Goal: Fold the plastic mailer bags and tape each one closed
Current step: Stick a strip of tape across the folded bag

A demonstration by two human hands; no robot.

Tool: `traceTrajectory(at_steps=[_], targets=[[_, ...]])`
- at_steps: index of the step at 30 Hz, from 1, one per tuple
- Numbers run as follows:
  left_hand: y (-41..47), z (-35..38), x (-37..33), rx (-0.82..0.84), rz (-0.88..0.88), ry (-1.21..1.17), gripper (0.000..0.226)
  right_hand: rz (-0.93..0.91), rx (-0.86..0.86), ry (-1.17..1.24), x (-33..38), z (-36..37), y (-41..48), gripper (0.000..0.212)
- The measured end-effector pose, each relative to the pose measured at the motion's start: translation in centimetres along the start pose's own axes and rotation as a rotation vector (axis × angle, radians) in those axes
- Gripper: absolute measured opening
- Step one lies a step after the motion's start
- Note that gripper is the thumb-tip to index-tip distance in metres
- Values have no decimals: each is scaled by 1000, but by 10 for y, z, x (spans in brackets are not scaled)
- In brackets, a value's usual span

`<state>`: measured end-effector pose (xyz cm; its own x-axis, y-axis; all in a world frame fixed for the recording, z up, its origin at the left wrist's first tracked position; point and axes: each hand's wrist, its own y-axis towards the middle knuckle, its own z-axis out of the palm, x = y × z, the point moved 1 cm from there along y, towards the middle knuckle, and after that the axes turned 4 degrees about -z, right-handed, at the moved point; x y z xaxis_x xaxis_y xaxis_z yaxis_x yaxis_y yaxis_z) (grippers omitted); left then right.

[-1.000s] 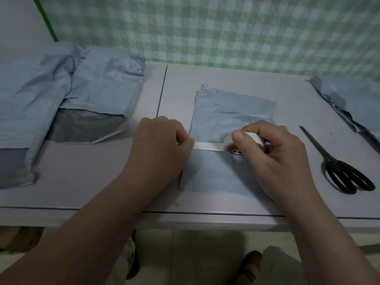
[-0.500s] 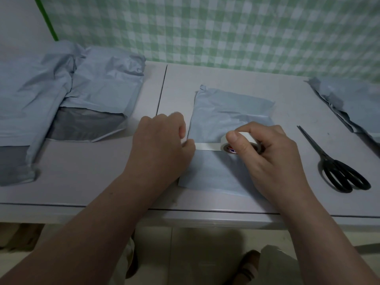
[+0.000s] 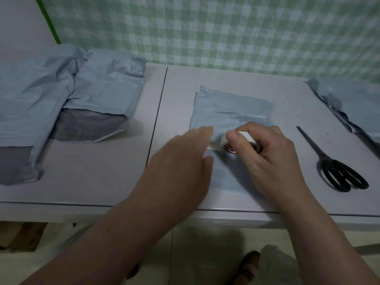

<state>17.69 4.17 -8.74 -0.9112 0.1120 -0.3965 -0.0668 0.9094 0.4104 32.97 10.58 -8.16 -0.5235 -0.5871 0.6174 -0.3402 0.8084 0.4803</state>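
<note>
A folded pale blue mailer bag (image 3: 230,110) lies flat on the white table (image 3: 226,79) in front of me. My right hand (image 3: 265,155) grips a small roll of white tape (image 3: 244,138) on the bag, thumb over the roll. A short strip of tape runs left from the roll across the fold. My left hand (image 3: 183,165) lies over the bag's left edge with fingers straight, blurred by motion, covering the strip's free end.
Several blue-grey mailer bags (image 3: 67,103) are piled at the left of the table. More bags (image 3: 353,103) lie at the far right. Black scissors (image 3: 333,163) rest right of the folded bag. A green checked wall stands behind.
My left hand has let go of the pinched tape end and flattened out, sliding right along the strip. The right hand with the roll has stayed almost still.
</note>
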Motion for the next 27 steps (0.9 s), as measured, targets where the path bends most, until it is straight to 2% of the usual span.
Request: traceTrajectory(at_steps=[3, 7, 11, 18, 22, 27], targets=[[-8, 6, -6, 153, 57, 122, 56, -12, 6, 6, 2, 0, 0, 42], [-8, 6, -8, 290, 28, 200, 74, -1, 15, 9, 4, 1, 0, 33], [-9, 6, -10, 326, 13, 226, 86, 20, 26, -14, 3, -1, -1, 15], [-9, 6, -11, 336, -4, 270, 87, 37, -38, -54, -6, -3, -2, 29], [-8, 5, -10, 356, -2, 310, 89, -60, -32, -202, -10, -9, -3, 34], [-8, 4, -10, 377, 2, 348, 91, -177, -116, -282, -9, -15, -4, 44]])
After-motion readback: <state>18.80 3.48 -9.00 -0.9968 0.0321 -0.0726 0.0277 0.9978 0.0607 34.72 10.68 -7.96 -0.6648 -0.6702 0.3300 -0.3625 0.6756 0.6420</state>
